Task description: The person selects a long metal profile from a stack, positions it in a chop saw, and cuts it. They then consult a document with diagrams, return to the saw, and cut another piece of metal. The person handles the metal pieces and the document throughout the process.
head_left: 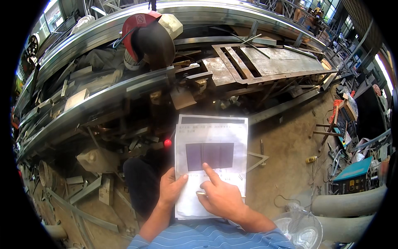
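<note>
A small stack of printed sheets [191,207] lies in front of me, the top one showing a dark panelled picture [217,155]. My left hand [171,189] grips the sheets at their left edge, thumb on top and the other fingers hidden beneath. Over the lower right part of the paper, my right hand [224,198] stretches its index finger to the picture's bottom edge. Its remaining fingers are curled around a thin pale pen-like stick [201,193], whose tip shows at the left of the hand.
Ahead stands a red cut-off saw [132,31] with a large dark disc, beside long metal profiles [120,87]. A rusty framed metal panel [282,60] lies at the far right. Offcuts litter the left floor. At right are a teal-topped box [352,176], grey pipes [352,203] and a fan [304,228].
</note>
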Tool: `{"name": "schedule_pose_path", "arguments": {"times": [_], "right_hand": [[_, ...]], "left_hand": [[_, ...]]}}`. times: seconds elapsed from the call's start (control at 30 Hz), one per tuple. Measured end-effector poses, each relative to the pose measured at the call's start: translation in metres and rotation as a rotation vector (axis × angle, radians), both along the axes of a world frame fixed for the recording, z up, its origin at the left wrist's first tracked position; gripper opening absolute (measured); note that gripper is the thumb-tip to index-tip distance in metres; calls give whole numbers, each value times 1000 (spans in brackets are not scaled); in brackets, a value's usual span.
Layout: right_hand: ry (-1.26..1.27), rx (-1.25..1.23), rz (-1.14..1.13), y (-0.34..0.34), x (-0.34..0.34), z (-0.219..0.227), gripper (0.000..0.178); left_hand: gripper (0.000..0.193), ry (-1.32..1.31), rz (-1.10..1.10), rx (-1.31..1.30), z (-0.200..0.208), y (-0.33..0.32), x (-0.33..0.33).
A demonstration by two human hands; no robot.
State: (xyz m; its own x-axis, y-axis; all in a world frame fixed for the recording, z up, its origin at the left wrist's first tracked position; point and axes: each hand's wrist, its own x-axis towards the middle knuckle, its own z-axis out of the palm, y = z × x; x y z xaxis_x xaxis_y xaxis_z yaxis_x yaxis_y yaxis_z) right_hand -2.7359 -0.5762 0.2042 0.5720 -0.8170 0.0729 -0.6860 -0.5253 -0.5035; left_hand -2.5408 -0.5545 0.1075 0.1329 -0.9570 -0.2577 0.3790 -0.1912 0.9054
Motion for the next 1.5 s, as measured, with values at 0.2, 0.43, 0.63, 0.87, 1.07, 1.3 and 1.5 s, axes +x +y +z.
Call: {"name": "schedule_pose_path", "arguments": {"times": [0.2, 0.43, 0.63, 0.87, 1.07, 1.3, 1.5], "right_hand": [[1, 12, 0, 0, -3, 2, 29], [-32, 22, 14, 1, -4, 1, 30], [-18, 18, 15, 1, -4, 2, 29], [-24, -26, -124, 2, -12, 0, 28], [-128, -79, -228, -3, -23, -8, 28], [-475, 39, -662, -17, -92, -34, 61], [-907, 621, -526, -7, -104, -34, 43]], "left_hand": [[27, -13, -6, -7, 4, -1, 1], [28, -13, -12, -14, 1, 0, 2], [30, -3, -11, -7, 3, 0, 2], [30, 11, 6, -16, 1, -1, 2], [29, 4, 5, 8, -1, 0, 3], [30, 17, -9, -23, 8, 0, 0], [30, 50, -121, -46, 16, -9, -13]]}}
